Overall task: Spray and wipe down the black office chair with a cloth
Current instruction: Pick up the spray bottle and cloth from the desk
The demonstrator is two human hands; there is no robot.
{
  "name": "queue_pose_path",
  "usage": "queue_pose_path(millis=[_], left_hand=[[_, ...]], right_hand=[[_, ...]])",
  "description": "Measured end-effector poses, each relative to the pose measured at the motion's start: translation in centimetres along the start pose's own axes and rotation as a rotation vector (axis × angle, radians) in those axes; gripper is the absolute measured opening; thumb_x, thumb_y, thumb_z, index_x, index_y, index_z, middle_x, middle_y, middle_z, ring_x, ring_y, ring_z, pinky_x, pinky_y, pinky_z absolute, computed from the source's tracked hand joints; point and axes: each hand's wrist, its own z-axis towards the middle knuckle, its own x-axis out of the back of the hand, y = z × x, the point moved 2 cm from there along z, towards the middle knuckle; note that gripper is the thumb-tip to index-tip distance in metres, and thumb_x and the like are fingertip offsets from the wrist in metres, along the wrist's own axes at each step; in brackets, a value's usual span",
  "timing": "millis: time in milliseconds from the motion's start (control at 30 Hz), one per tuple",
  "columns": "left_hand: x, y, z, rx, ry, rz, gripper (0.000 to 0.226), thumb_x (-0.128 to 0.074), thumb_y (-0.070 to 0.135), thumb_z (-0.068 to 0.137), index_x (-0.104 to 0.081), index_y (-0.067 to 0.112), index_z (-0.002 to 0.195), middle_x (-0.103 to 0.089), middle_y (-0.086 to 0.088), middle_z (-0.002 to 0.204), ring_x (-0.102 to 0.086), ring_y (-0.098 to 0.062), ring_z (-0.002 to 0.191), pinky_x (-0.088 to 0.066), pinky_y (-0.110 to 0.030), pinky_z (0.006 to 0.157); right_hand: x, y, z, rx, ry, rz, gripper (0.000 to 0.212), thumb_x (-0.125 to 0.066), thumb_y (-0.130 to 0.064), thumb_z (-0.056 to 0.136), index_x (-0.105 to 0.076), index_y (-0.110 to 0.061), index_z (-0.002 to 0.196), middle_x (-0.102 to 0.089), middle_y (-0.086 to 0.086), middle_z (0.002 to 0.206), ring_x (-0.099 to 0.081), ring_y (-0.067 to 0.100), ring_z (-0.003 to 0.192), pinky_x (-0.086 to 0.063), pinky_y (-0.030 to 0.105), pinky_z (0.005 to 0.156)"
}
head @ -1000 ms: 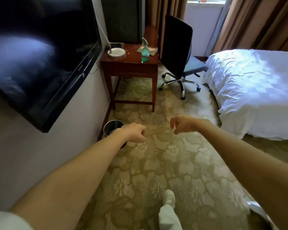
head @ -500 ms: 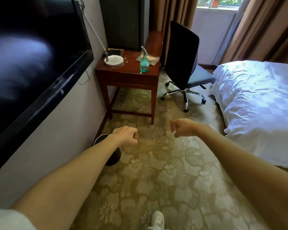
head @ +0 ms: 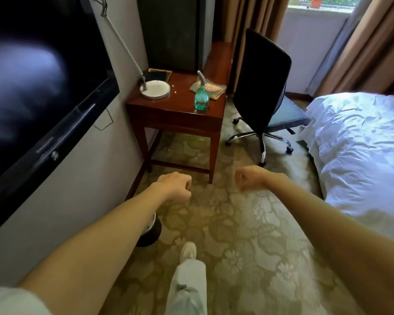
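The black office chair [head: 261, 78] stands on castors between the wooden side table [head: 175, 114] and the bed, its back turned toward me. On the table's right part stands a teal spray bottle [head: 201, 96], and a folded cloth [head: 210, 88] lies just behind it. My left hand [head: 176, 185] and my right hand [head: 250, 177] hang in front of me over the carpet, both curled into loose fists with nothing in them, well short of the table and the chair.
A large TV [head: 39, 87] is mounted on the left wall. A white bed [head: 364, 151] fills the right. A dark waste bin [head: 150, 230] sits by the wall under my left forearm. A lamp base [head: 155, 89] rests on the table. My foot [head: 188, 250] steps on patterned carpet.
I have walked forward: the table, the chair and the bed are nearer and the bin has slid under my left arm. Both hands stay fisted and empty.
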Motion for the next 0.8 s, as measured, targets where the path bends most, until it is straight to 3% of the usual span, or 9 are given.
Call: queue_pose_path(millis=[300, 533, 800], left_hand=[[9.2, -4.7, 15.5, -0.062, -0.02, 0.002, 0.013, -0.051, 0.034, 0.085, -0.053, 0.025, 0.095, -0.057, 0.004, 0.097, -0.055, -0.018, 0.09, -0.049, -0.036, 0.076], [15.3, -6.3, 25.0, -0.123, -0.076, 0.032, 0.017, -0.054, 0.034, 0.085, -0.054, 0.024, 0.098, -0.058, 0.004, 0.098, -0.056, -0.019, 0.093, -0.045, -0.032, 0.07], [16.8, -5.1, 33.7, -0.158, -0.112, 0.028, 0.014, -0.053, 0.032, 0.085, -0.053, 0.023, 0.096, -0.058, 0.002, 0.099, -0.054, -0.02, 0.092, -0.043, -0.034, 0.07]], right_hand=[[10.3, 3.2, 12.9, -0.079, 0.028, -0.045, 0.045, -0.059, -0.022, 0.089, -0.049, -0.011, 0.131, -0.051, 0.01, 0.134, -0.047, 0.028, 0.122, -0.04, 0.034, 0.095], [15.5, 5.3, 21.7, -0.066, 0.054, -0.035, 0.033, -0.063, -0.018, 0.079, -0.055, -0.014, 0.111, -0.057, 0.007, 0.109, -0.055, 0.027, 0.102, -0.05, 0.039, 0.084], [17.6, 11.4, 27.4, -0.099, 0.046, 0.044, 0.037, -0.062, -0.015, 0.083, -0.056, -0.013, 0.119, -0.057, 0.009, 0.115, -0.053, 0.026, 0.104, -0.043, 0.031, 0.081]])
